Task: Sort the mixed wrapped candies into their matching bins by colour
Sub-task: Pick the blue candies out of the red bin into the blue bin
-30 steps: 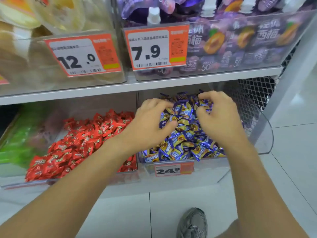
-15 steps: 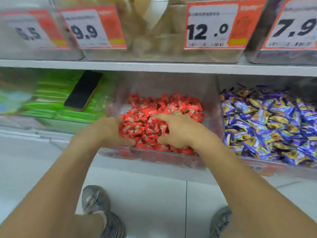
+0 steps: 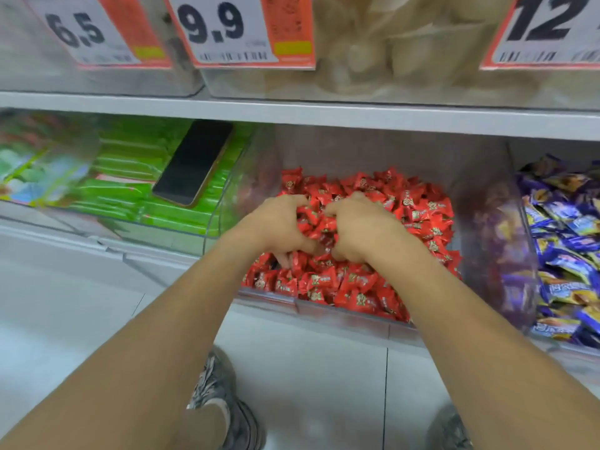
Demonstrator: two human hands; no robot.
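Observation:
A clear plastic bin (image 3: 357,315) on the lower shelf holds a heap of red wrapped candies (image 3: 418,206). Both my hands are down in that heap, side by side. My left hand (image 3: 276,227) has its fingers curled into the red candies, and my right hand (image 3: 360,227) does the same just to its right. A small bunch of red candies sits squeezed between the two hands. To the right, another clear bin (image 3: 496,254) holds blue and purple wrapped candies (image 3: 565,241).
A black phone (image 3: 194,162) lies on green packets (image 3: 130,177) in the bin to the left. The upper shelf edge (image 3: 292,113) runs close above the bins, with price tags 6.5, 9.9 and 12. My shoes stand on the white tiled floor below.
A second ago both hands were in the blue candy bin. They moved left into the red candy bin and now draw closer together, gathering red candies between them.

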